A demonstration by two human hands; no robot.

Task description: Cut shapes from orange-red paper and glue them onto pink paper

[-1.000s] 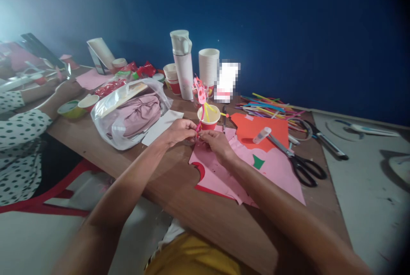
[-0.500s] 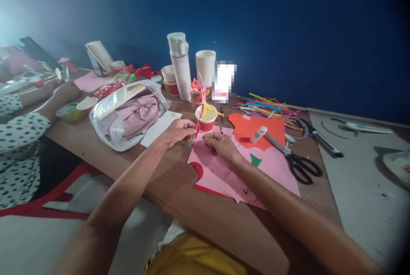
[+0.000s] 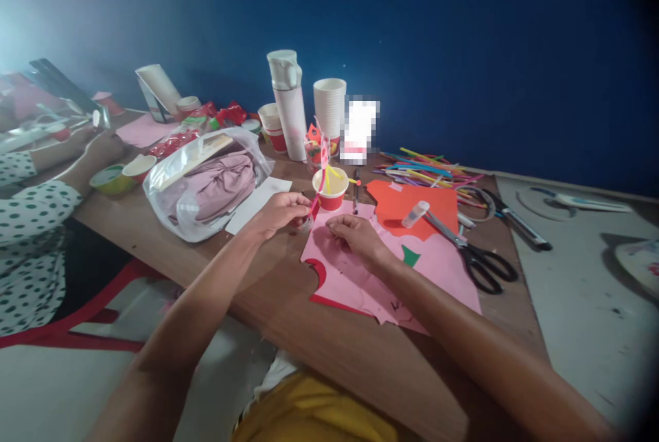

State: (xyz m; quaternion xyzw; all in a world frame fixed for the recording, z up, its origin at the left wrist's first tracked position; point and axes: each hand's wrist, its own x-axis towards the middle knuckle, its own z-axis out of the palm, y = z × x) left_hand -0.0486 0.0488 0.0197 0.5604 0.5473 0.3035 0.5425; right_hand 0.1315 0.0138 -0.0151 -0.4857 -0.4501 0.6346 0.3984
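Note:
A pink pipe cleaner (image 3: 321, 188) is pinched between the thumb and fingers of my left hand (image 3: 282, 214). It rises in front of a red and white paper cup (image 3: 330, 196), which has yellow pipe cleaners in it. My right hand (image 3: 354, 233) hovers over pink paper (image 3: 371, 277) with its thumb and fingertips together. Whatever lies between those fingertips is too small to make out. Near the cup, a dark pen-like stick (image 3: 356, 188) lies by the paper's far edge.
Black-handled scissors (image 3: 487, 267), a glue stick (image 3: 416, 214) and orange paper (image 3: 437, 205) are at the right. Behind them lies a pile of coloured pipe cleaners (image 3: 427, 169). Stacked cups (image 3: 329, 106), a white flask (image 3: 290, 119) and a plastic bag (image 3: 206, 188) stand farther back. A co-worker's hands (image 3: 97, 147) are at left.
My left hand has shifted very slightly left, and the pink pipe cleaner has moved a little with it. The right hand looks almost unmoved.

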